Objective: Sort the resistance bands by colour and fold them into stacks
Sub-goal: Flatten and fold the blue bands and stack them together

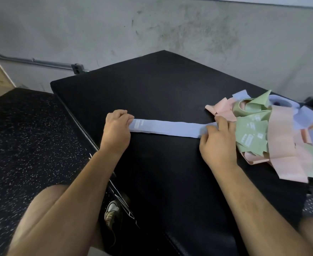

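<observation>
Head view: the blue band (170, 128) lies stretched flat across the black desk (152, 85). The left grip (117, 126) curls round its left end, and the right grip (218, 139) pinches its right end beside the unsorted pile (273, 130) of pink, green and blue bands. This looks like flattening before the fold. Next, one end must meet the other with the edges aligned.

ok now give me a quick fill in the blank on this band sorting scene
1. The flat band held between the left hand and the right hand is ____ in colour.
2. The unsorted pile lies next to the ____ hand.
3. The pile mixes three colours: that one, pink and ____.
4. Everything rests on a ____ surface.
Missing words: blue, right, green, black.
</observation>
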